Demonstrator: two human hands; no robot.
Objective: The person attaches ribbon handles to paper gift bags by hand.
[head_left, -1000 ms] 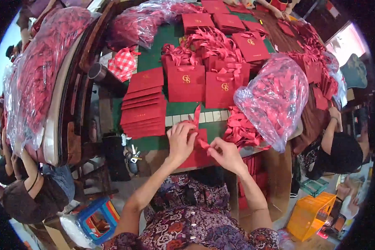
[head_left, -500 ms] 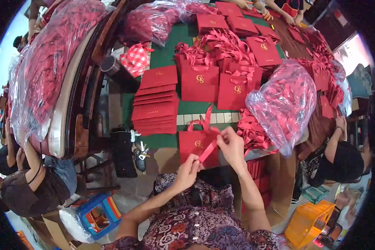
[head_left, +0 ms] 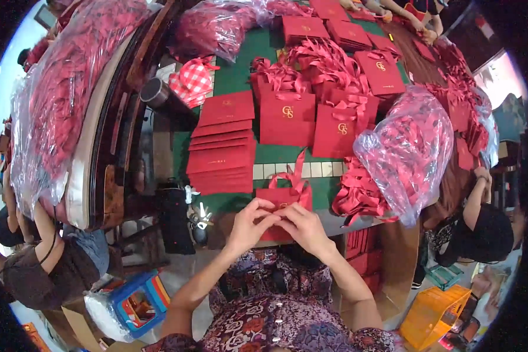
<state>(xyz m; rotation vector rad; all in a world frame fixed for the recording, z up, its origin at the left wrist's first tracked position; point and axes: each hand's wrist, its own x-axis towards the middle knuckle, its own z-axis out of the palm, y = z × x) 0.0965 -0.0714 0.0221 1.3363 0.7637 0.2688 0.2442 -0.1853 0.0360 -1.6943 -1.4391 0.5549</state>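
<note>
A red paper gift bag with a gold emblem lies at the table's near edge, mostly covered by my hands. Its red ribbon loops up from the top of the bag. My left hand and my right hand meet over the bag's front, fingertips pinched together. Both are closed on the ribbon's lower part, which the fingers largely hide. Just right of the bag lies a heap of loose red ribbons.
Flat red bags are stacked to the left, and ribboned bags stand beyond. A clear plastic sack of ribbons sits at right. A dark tumbler stands far left beside a checked cloth bundle. Co-workers sit at both sides.
My hands have come together over the bag; before, they were apart with the ribbon stretched between them. My right hand moved down and left, my left hand slightly up and left.
</note>
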